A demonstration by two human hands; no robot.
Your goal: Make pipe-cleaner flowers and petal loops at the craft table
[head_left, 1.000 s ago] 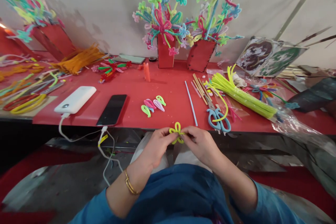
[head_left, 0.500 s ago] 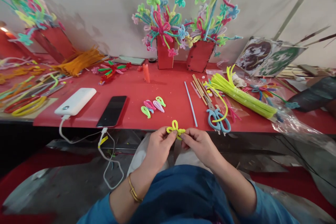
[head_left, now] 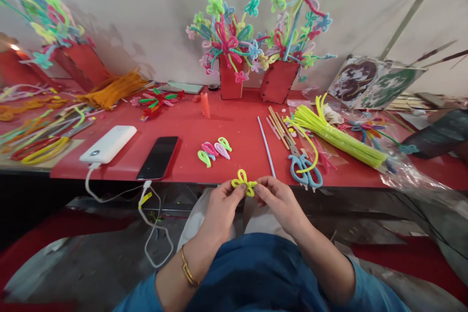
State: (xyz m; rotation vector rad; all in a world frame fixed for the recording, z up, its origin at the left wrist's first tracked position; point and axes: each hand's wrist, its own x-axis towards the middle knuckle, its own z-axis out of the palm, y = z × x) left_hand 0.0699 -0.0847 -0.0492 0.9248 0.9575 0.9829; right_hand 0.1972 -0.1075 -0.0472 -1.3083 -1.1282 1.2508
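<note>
A yellow looped pipe-cleaner flower [head_left: 242, 179] is held just off the front edge of the red table [head_left: 190, 168]. My left hand [head_left: 224, 204] pinches its left side, thumb over the middle. On the right side, my right hand [head_left: 276, 200] grips a petal between thumb and fingertips. Small green, pink and lilac pipe-cleaner loops [head_left: 209, 149] lie on the table beyond my hands. A pale blue stem [head_left: 265, 146] rests to their right, beside blue-handled scissors [head_left: 305, 169].
A white power bank [head_left: 108, 144] and a black phone [head_left: 158, 158] lie at left, cabled. Red vases [head_left: 231, 78] of pipe-cleaner flowers stand at the back. A yellow-green pipe-cleaner bundle [head_left: 340, 136], wooden sticks and plastic wrap are at right; orange pipe cleaners [head_left: 115, 88] at back left.
The view has shifted slightly, so the table things appear a little lower. The yellow flower has turned slightly between my hands, and its lower loop shows more.
</note>
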